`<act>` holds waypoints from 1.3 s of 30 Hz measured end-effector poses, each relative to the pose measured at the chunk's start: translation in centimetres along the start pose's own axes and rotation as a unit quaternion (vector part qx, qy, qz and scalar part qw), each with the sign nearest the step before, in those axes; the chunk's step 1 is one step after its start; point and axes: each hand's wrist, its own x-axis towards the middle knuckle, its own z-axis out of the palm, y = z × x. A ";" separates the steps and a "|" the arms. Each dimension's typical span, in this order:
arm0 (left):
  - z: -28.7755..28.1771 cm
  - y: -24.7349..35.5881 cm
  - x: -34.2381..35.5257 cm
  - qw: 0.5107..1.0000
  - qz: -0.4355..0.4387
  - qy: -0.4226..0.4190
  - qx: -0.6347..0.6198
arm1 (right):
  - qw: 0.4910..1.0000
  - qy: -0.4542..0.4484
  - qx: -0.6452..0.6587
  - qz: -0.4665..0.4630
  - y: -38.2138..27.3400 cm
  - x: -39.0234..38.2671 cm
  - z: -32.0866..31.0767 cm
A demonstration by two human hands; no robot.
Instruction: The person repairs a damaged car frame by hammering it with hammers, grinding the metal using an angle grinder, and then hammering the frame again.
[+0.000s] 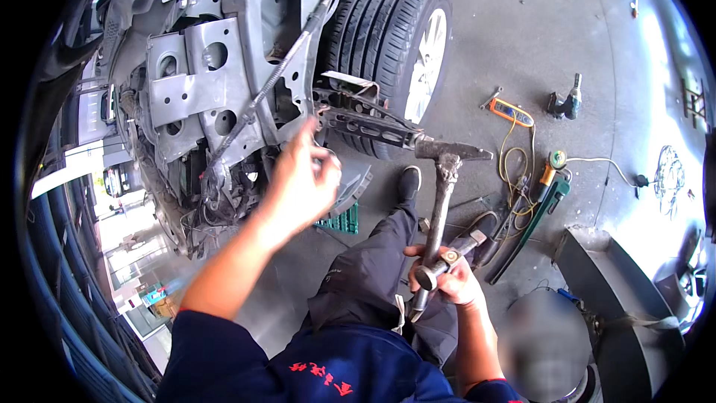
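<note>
My left hand (304,183) is raised beside the bare grey car body (257,67), its index finger stretched toward a bracket at the body's edge and its other fingers partly curled. Nothing shows in it. My right hand (455,283) is closed around a worn metal hammer (441,209), which stands with its head up, to the right of a slotted dark metal arm (373,128). A second, smaller hammer head (451,257) lies crosswise in the same hand; its handle is mostly hidden.
A tyre (384,37) stands behind the metal arm. On the floor to the right lie an orange tool (512,112), a cordless power tool (568,101), an angle grinder (552,168), a green pipe wrench (541,216) and yellow cable. A steel beam (619,291) and a blurred round shape (548,343) are lower right.
</note>
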 end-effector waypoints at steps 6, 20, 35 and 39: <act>2.9 -1.0 -3.3 0.762 -0.096 -0.367 -0.524 | 0.997 0.015 -0.072 0.028 0.9 5.7 6.7; 1.3 -2.5 -5.3 0.884 -0.057 -0.175 -0.429 | 0.936 0.307 -0.144 -0.090 -1.2 1.7 8.7; 3.7 -2.6 -5.7 0.895 0.188 -0.260 -0.310 | 0.912 0.355 -0.048 -0.200 -2.7 11.3 14.9; 2.3 -2.3 -5.6 0.913 0.165 -0.344 -0.144 | 0.883 0.392 -0.069 -0.251 -3.4 12.0 15.5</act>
